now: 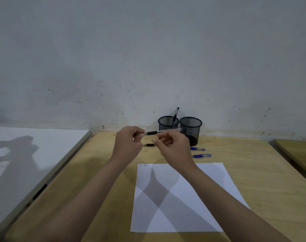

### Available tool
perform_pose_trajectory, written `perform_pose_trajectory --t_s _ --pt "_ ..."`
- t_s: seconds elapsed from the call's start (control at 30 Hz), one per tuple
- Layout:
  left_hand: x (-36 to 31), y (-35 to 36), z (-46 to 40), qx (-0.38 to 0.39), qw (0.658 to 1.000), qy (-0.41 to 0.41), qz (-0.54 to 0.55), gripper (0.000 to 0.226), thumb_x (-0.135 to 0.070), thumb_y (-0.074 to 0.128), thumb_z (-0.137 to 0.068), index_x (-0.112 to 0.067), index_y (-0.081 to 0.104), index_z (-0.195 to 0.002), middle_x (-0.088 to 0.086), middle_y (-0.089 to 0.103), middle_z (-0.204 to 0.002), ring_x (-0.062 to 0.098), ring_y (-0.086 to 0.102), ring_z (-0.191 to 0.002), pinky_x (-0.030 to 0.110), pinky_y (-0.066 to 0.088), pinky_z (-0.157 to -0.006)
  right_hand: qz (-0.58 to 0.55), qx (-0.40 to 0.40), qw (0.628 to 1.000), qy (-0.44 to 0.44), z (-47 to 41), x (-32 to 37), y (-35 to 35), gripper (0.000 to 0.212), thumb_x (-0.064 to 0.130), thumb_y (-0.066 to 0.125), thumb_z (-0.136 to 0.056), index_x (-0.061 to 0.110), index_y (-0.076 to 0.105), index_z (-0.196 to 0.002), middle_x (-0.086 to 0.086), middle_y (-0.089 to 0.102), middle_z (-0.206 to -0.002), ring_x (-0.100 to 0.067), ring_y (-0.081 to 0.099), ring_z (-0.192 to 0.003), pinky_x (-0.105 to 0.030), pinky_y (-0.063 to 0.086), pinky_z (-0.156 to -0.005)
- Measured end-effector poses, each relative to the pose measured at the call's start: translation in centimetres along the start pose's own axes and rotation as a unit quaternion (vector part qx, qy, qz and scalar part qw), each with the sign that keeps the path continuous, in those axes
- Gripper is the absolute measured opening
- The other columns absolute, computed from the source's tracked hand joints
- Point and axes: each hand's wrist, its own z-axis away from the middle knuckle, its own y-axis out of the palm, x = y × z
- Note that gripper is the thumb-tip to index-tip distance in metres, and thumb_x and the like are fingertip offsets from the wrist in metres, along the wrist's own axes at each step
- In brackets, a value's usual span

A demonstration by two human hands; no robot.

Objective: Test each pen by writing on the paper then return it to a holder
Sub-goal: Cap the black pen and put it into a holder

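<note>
My left hand (129, 145) is raised above the table and pinches the tip end of a clear pen with a black grip (152, 133), which lies level and points right. My right hand (174, 147) is just under the pen's barrel with curled fingers; whether it grips anything is unclear. Behind the hands two black mesh holders stand by the wall: the left holder (168, 124) has one pen (176, 113) upright in it, and the right holder (191, 131) shows none. The white paper (180, 198) lies in front of me with small writing at its top left corner.
Another black-grip pen (149, 145) lies on the wooden table (96, 180) under my hands. Two blue pens (198, 148) (202, 155) lie to the right, in front of the holders. A white surface (26, 163) adjoins on the left, another wooden desk (298, 154) on the right.
</note>
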Motion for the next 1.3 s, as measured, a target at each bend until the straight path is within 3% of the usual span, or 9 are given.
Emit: perform_pose_trajectory --t_s 0.1,0.2,0.33,0.43,0.53,0.7,0.87,1.03,1.3 --pt "-0.1 0.3 -0.4 0.02 1.0 0.009 -0.012 0.016 0.001 0.06 -0.082 -0.009 0.071 -0.089 0.005 0.067 -0.087 0.007 0.057 -0.072 0.003 0.038 -0.065 0.118 -0.006 0.987 -0.109 -1.6 -0.8 -1.0 0.02 0.016 0.077 -0.073 0.015 0.072 -0.092 0.001 0.071 -0.087 -0.015 0.057 -0.08 -0.033 0.049 -0.075" --pt "-0.2 0.9 -1.0 0.023 1.0 0.016 0.007 0.017 0.002 0.06 -0.082 -0.009 0.071 -0.086 0.006 0.069 -0.087 0.015 0.061 -0.077 0.013 0.044 -0.071 0.151 0.009 0.983 -0.107 -2.9 -1.3 -1.8 0.022 0.016 0.078 -0.071 0.019 0.075 -0.093 0.003 0.074 -0.086 -0.016 0.051 -0.081 -0.045 0.047 -0.078" --pt "-0.4 1.8 -2.0 0.016 0.999 0.03 0.036 0.016 -0.002 0.063 -0.082 -0.013 0.071 -0.089 0.001 0.069 -0.087 0.005 0.061 -0.077 0.006 0.044 -0.073 0.168 0.022 0.975 -0.145 -4.3 -1.9 -2.7 0.016 0.014 0.076 -0.071 0.018 0.077 -0.087 0.002 0.075 -0.081 -0.02 0.057 -0.075 -0.048 0.049 -0.074" --pt "-0.6 2.9 -2.7 -0.009 0.997 0.038 0.062 0.029 -0.013 0.065 -0.084 -0.014 0.064 -0.112 -0.003 0.065 -0.096 0.0 0.06 -0.084 0.003 0.042 -0.077 0.171 0.004 0.971 -0.166 -5.8 -2.2 -3.7 0.025 0.01 0.074 -0.073 0.017 0.074 -0.097 0.001 0.074 -0.08 -0.02 0.062 -0.07 -0.046 0.053 -0.071" --pt "-0.4 4.2 -3.7 -0.008 0.998 0.01 0.063 0.04 -0.022 0.065 -0.084 -0.013 0.057 -0.123 -0.002 0.062 -0.11 0.007 0.058 -0.097 0.0 0.037 -0.076 0.127 -0.028 0.984 -0.125 -8.0 -2.0 -5.2 0.05 0.007 0.069 -0.079 0.024 0.058 -0.125 0.007 0.066 -0.079 -0.015 0.064 -0.064 -0.033 0.056 -0.067" --pt "0.7 7.6 -5.8 0.045 0.999 -0.012 0.007 0.051 -0.031 0.065 -0.084 -0.008 0.052 -0.128 0.008 0.056 -0.13 0.018 0.051 -0.12 0.027 0.04 -0.099 0.042 -0.119 0.987 -0.104 -12.3 -2.4 -6.6 0.064 0.008 0.07 -0.081 0.028 0.042 -0.134 0.01 0.06 -0.077 -0.007 0.064 -0.061 -0.01 0.048 -0.057" --pt "1.2 10.8 -7.1 0.079 0.996 -0.031 -0.022 0.055 -0.036 0.063 -0.085 -0.003 0.051 -0.127 0.013 0.056 -0.13 0.023 0.048 -0.124 0.024 0.034 -0.099 0.036 -0.105 0.991 -0.075 -14.5 -5.1 -5.4 0.071 0.003 0.069 -0.08 0.027 0.035 -0.137 0.007 0.058 -0.073 -0.006 0.064 -0.055 -0.009 0.045 -0.051" --pt "1.9 12.1 -7.2 0.064 0.997 -0.021 -0.034 0.041 -0.031 0.061 -0.087 0.007 0.06 -0.103 0.024 0.064 -0.104 0.035 0.058 -0.099 0.031 0.04 -0.075 0.08 -0.057 0.995 -0.017 -15.2 -8.4 -3.8 0.061 0.006 0.073 -0.075 0.019 0.048 -0.129 0.005 0.061 -0.062 -0.007 0.062 -0.058 -0.015 0.049 -0.057" --pt "3.1 12.9 -7.4 0.054 0.998 -0.038 -0.015 0.056 -0.037 0.064 -0.084 -0.001 0.054 -0.124 0.014 0.058 -0.128 0.023 0.05 -0.123 0.021 0.032 -0.098 0.148 -0.015 0.988 0.033 -14.6 -11.4 -2.7 0.059 0.016 0.072 -0.079 0.008 0.05 -0.133 0.006 0.06 -0.068 -0.019 0.063 -0.084 -0.039 0.052 -0.088"
